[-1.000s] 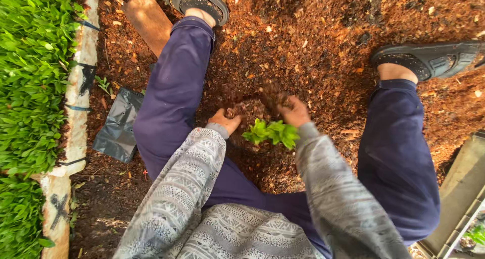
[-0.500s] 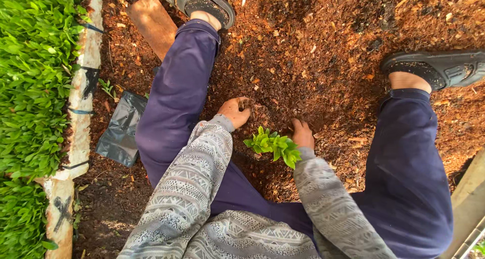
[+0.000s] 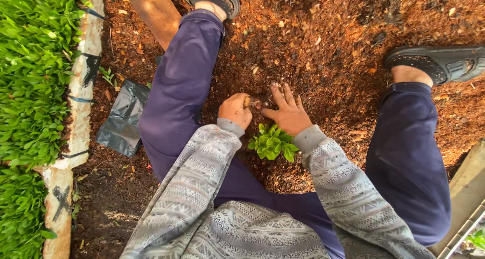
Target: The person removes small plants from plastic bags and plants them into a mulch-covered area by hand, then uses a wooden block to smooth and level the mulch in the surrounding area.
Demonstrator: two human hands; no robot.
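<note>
Between the person's spread legs, a small green seedling [image 3: 271, 143] stands upright in reddish-brown mulch [image 3: 323, 42], just below both hands. The right hand [image 3: 289, 112] lies flat on the mulch right above the plant, fingers spread and released, palm down. The left hand [image 3: 236, 109] sits beside it, almost touching, its fingers curled into a loose fist on the soil; whether it grips anything I cannot tell. Grey patterned sleeves [image 3: 202, 178] cover both forearms, over dark blue trousers [image 3: 177, 92] and dark sandals [image 3: 439, 62]. Further left, a crumpled black plastic bag [image 3: 121, 120] lies on the ground, near a pale stone border [image 3: 81, 102] edging dense green plants [image 3: 30, 72].
</note>
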